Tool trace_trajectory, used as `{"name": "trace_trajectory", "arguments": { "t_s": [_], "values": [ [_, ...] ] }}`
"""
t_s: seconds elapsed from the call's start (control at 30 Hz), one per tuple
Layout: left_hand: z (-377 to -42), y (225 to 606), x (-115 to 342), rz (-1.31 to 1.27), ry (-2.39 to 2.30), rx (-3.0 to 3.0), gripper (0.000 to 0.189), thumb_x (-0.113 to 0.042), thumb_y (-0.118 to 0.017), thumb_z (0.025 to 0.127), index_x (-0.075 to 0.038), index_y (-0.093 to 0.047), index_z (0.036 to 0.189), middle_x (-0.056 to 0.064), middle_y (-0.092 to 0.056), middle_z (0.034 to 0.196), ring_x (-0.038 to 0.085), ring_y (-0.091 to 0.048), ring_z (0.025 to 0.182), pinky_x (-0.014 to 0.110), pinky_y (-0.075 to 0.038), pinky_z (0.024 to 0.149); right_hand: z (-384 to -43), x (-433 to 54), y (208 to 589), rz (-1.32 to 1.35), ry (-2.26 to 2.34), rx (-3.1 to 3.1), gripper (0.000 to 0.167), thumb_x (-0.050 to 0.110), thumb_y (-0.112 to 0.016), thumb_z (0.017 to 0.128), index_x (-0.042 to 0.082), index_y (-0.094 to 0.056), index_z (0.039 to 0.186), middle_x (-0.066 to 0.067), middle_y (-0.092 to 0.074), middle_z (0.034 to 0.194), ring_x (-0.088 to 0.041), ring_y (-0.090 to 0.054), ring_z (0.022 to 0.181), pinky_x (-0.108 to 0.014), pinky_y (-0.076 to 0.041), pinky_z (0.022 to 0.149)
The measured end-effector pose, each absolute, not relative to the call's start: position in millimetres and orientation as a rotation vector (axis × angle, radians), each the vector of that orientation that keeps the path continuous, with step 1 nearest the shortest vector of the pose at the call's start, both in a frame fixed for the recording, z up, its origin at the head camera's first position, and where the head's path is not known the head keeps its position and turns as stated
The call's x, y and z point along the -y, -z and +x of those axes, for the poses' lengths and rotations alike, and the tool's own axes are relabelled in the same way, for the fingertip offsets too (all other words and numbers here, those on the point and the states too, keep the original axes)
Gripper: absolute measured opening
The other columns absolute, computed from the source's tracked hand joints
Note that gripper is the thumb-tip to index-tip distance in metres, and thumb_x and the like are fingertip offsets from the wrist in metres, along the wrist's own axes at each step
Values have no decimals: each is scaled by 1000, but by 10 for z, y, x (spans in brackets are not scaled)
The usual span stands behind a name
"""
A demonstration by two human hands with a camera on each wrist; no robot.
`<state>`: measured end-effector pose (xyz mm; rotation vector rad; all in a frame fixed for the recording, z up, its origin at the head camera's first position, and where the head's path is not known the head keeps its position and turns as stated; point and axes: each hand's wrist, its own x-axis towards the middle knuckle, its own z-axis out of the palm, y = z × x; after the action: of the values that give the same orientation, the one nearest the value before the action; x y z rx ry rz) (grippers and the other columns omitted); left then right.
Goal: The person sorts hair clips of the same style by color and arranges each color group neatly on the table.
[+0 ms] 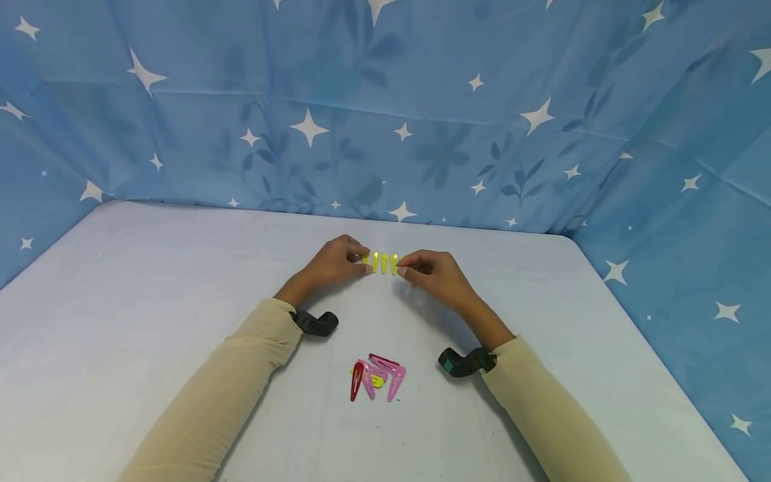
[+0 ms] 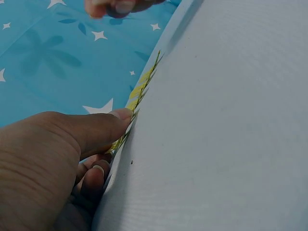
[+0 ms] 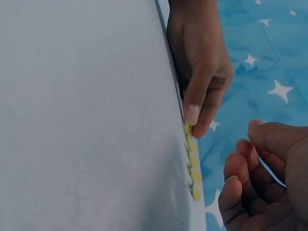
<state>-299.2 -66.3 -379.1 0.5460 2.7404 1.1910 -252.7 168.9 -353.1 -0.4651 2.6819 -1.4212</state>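
Several yellow snap hair clips stand side by side in a short row near the table's far edge. At the row's left end, my left hand pinches a yellow hair clip between thumb and fingers, covering part of it. My right hand hovers by the row's right end, fingers loosely bent. In the right wrist view, a gap shows between the right hand and the yellow clips, and nothing is seen in its fingers.
Closer to me lies a loose pile of hair clips: pink ones, red ones and some yellow. A white cloth covers the table. Behind it hangs a blue curtain with white stars.
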Motion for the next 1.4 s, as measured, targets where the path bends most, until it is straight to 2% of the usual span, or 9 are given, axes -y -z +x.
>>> {"name": "trace_trajectory", "arguments": {
  "t_s": [0.17,0.43,0.83,1.1,1.27,1.4],
  "values": [
    [-2989,3787,669,531,-1190,-2746,44,-24,-71,91,-6,-64,130,14,-56,128,27,-58,112,41,-49,94,-2340,-1635,3458,-531,1413,-2610,20,20,-68,94,6,-72,108,-16,-71,95,-21,-61,76,-32,-53,68],
    [-3000,3813,662,520,-1203,-2740,45,-25,-72,91,-6,-64,130,12,-56,128,27,-57,113,41,-48,95,-2055,-1608,3433,-645,1362,-2526,22,19,-70,92,5,-73,110,-7,-69,90,-19,-61,77,-27,-53,68],
    [-2985,3821,661,517,-1226,-2731,45,-26,-72,91,-6,-63,130,12,-55,129,29,-57,115,43,-48,96,-1662,-1552,3496,-927,1278,-2378,18,8,-71,89,7,-75,107,-3,-72,97,-9,-61,80,-23,-53,75],
    [-2980,3815,679,574,-1224,-2744,44,-24,-71,91,-5,-65,130,15,-56,128,30,-57,111,43,-47,93,-1565,-1497,3539,-1002,1219,-2320,18,13,-75,88,12,-75,106,1,-69,90,-7,-53,71,-20,-47,64],
    [-2981,3818,678,575,-1224,-2741,44,-24,-71,91,-5,-64,130,15,-55,128,29,-57,111,43,-47,94,-1538,-1479,3556,-949,1131,-2322,16,18,-78,86,16,-75,102,5,-66,87,-4,-53,67,-19,-46,61],
    [-2991,3828,674,576,-1213,-2745,44,-25,-71,91,-5,-65,130,14,-55,128,29,-57,112,43,-47,94,-1525,-1466,3569,-930,1097,-2324,15,19,-78,86,14,-74,100,5,-63,83,-4,-53,65,-19,-47,61]
  ]
}}
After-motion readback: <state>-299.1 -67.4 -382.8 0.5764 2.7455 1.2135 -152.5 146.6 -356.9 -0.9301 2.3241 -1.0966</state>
